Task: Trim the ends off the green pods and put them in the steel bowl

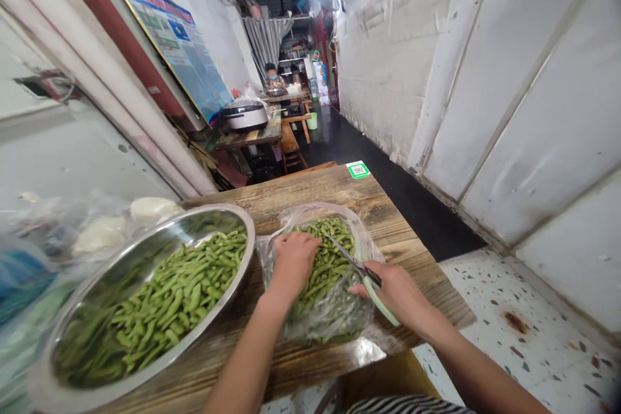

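My right hand (395,291) is closed round a pair of scissors (372,281) with pale green handles. Their blades point up and left over a clear plastic bag (354,217), opened out and full of green edamame pods (323,278). On the left side of these pods rests my left hand (295,259). Its fingers are bent, and the fingertips are partly hidden among the pods, so what they grip cannot be made out. To the left, a large steel basin (250,233) holds many loose pods (179,304).
The bag and basin stand on a wooden table (407,233) with a green QR-code card (358,170) at its far edge. Plastic bags (101,233) crowd the left side. Beyond are a cooker (244,115) on another table, a stool (291,142) and a person (272,77).
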{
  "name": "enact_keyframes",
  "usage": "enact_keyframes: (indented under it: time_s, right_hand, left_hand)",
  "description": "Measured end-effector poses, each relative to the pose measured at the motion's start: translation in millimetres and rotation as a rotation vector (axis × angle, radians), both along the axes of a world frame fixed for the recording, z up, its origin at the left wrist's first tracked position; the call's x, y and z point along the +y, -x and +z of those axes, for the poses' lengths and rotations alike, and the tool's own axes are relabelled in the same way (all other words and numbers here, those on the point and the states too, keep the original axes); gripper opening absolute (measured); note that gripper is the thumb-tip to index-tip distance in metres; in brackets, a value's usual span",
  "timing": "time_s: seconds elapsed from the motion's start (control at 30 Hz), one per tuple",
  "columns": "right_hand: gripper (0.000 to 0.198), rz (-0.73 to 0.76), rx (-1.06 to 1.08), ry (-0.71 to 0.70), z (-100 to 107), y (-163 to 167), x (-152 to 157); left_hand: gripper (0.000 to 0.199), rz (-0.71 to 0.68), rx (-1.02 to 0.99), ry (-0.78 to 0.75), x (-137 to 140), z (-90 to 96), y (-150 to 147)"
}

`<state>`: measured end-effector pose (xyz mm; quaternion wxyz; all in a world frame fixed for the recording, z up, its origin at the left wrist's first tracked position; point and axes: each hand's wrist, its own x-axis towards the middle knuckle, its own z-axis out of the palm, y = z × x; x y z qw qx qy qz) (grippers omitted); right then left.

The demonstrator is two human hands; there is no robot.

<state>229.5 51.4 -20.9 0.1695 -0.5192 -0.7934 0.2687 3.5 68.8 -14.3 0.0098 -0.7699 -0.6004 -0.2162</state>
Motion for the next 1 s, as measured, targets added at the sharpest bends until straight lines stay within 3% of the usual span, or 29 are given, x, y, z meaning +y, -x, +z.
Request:
enact_keyframes:
  time_s: [0.13,0.37,0.47,0.63,0.7,0.8,1.0]
  right_hand:
    - [0.035,-0.024,-0.008,0.024,2,-6,2]
    - [0.038,-0.015,0.01,0.039,3,2,3]
    - [0.036,-0.016,0.019,0.067,8,4,0]
    - [0.034,0.029,0.054,0.08,18,3,-6]
    - [0.036,0.037,0.047,0.061,19,4,-8]
    - [0.038,0.041,0.025,0.033,18,6,-9]
    - [0.037,0.045,0.016,0.023,17,12,-11]
  left_hand:
    - [0.02,0.065,0.034,0.059,17,-16.5,-7]
    - [0.014,-0.034,-0.075,0.116,9,-8.5,-3]
    - [0.015,-0.059,-0.288,0.099,1,-5.5,-4]
    - [0.02,0.118,-0.883,0.131,-6,-4.7,-4]
    - [0.023,0.16,-1.034,0.166,-8,-3.8,-4]
    - [0.023,0.187,-1.115,0.178,-12,-0.8,-6]
    - [0.017,0.252,-1.082,0.155,-20,4.7,-12]
